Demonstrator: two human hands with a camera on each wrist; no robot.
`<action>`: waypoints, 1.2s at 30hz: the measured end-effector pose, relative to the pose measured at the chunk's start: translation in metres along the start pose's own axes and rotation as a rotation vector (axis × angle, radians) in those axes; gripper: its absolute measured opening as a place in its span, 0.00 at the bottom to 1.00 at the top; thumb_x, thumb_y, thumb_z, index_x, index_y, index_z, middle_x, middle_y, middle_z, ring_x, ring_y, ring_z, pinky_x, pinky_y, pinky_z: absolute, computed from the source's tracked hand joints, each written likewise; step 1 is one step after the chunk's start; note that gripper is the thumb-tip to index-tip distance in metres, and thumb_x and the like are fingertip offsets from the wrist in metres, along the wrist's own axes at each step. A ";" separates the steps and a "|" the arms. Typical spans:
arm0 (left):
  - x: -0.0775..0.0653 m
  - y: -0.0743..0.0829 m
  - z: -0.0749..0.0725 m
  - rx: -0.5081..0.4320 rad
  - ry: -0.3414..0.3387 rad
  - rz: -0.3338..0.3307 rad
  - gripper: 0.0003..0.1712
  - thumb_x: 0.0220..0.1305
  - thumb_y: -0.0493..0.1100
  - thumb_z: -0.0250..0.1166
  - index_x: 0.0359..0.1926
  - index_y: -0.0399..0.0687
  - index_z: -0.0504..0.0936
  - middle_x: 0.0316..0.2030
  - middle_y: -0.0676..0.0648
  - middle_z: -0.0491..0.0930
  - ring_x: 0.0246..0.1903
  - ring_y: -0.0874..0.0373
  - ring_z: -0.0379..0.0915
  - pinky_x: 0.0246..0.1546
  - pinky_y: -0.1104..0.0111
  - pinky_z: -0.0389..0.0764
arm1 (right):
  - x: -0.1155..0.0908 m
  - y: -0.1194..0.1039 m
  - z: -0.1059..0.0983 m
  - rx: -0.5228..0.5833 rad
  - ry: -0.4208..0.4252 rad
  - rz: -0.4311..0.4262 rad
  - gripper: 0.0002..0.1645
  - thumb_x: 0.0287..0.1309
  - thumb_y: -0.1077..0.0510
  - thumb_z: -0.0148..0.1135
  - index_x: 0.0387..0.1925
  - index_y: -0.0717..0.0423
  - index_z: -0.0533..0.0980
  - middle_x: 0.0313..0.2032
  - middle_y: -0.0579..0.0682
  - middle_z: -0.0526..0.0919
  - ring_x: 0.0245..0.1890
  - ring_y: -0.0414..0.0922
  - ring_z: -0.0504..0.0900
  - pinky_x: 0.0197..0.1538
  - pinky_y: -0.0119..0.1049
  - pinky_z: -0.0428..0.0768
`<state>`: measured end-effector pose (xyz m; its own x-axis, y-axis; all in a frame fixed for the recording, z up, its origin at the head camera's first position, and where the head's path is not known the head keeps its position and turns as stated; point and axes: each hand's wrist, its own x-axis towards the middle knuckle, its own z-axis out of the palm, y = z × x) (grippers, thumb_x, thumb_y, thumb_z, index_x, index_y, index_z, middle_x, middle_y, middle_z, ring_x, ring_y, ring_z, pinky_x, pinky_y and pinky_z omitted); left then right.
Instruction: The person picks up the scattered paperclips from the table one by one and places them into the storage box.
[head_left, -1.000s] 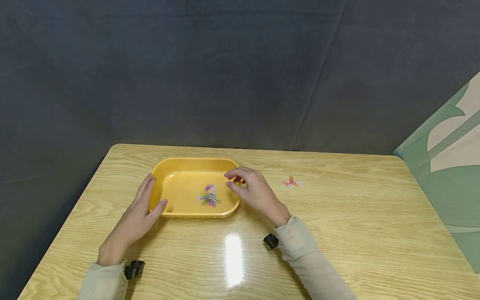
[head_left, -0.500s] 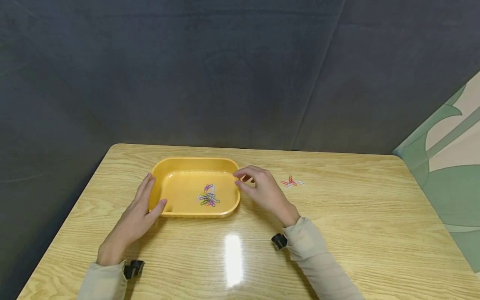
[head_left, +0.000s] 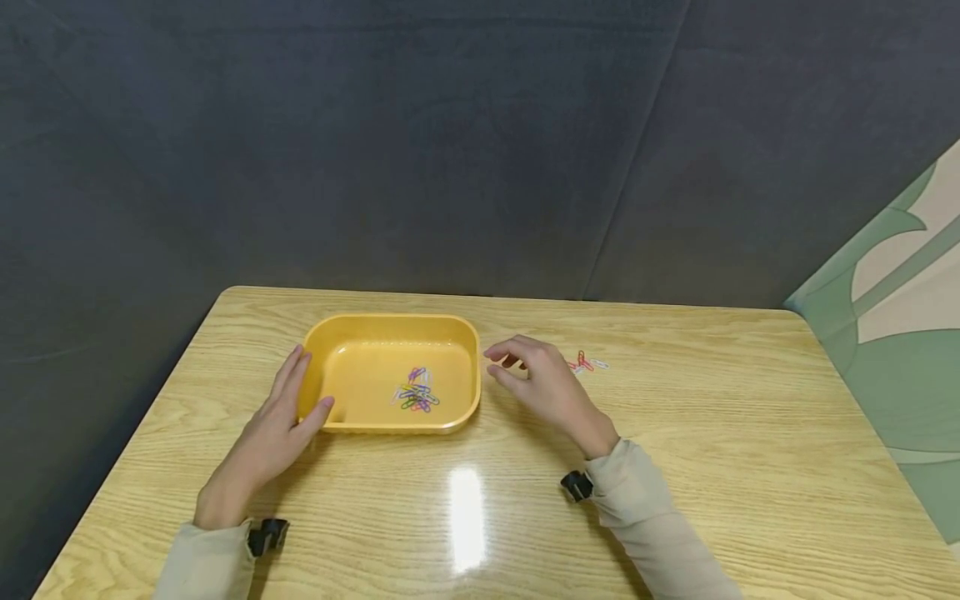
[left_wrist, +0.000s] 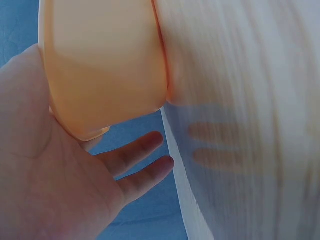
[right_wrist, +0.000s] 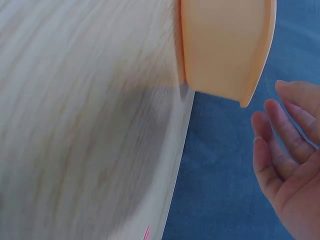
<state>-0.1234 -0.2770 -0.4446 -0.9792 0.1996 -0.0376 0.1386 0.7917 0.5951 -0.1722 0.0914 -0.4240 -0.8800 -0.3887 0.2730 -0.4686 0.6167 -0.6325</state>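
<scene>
A yellow plastic tray point(head_left: 390, 429) stands on the wooden table, with a small pile of coloured paper clips point(head_left: 417, 393) on its floor. My left hand point(head_left: 273, 433) rests against the tray's left end, fingers fairly straight and thumb at the near rim. In the left wrist view, two fingers point(left_wrist: 145, 165) extend beside the tray wall point(left_wrist: 105, 65). Just off the right rim, my right hand point(head_left: 543, 383) hovers with fingers loosely bent. The right wrist view shows nothing between that hand's fingers point(right_wrist: 285, 135).
Several red and white paper clips point(head_left: 588, 363) lie on the table beyond the right hand, partly hidden by it. One pinkish clip point(right_wrist: 146, 233) shows low in the right wrist view. Dark cloth point(head_left: 450, 167) hangs behind the table's far edge point(head_left: 675, 307).
My right hand has moved right, from over the tray's right end to outside its rim, closer to the loose clips. My left hand and the tray have stayed put.
</scene>
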 end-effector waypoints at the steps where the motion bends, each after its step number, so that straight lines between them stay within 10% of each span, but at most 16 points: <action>1: 0.000 0.000 0.000 -0.001 -0.001 0.001 0.46 0.77 0.59 0.48 0.79 0.42 0.36 0.80 0.43 0.29 0.74 0.31 0.45 0.63 0.33 0.59 | -0.001 0.001 -0.001 0.000 -0.001 0.003 0.12 0.62 0.58 0.67 0.47 0.56 0.84 0.45 0.48 0.87 0.41 0.45 0.85 0.43 0.41 0.81; 36: 0.001 -0.003 0.002 0.007 0.006 0.000 0.46 0.76 0.59 0.48 0.79 0.42 0.35 0.80 0.43 0.29 0.75 0.32 0.43 0.64 0.33 0.58 | -0.034 0.052 -0.032 -0.085 0.028 0.045 0.12 0.60 0.62 0.68 0.45 0.60 0.84 0.43 0.53 0.88 0.38 0.48 0.85 0.44 0.46 0.82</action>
<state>-0.1245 -0.2776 -0.4480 -0.9801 0.1959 -0.0331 0.1391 0.7955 0.5898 -0.1694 0.1587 -0.4430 -0.9014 -0.3409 0.2669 -0.4327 0.6892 -0.5812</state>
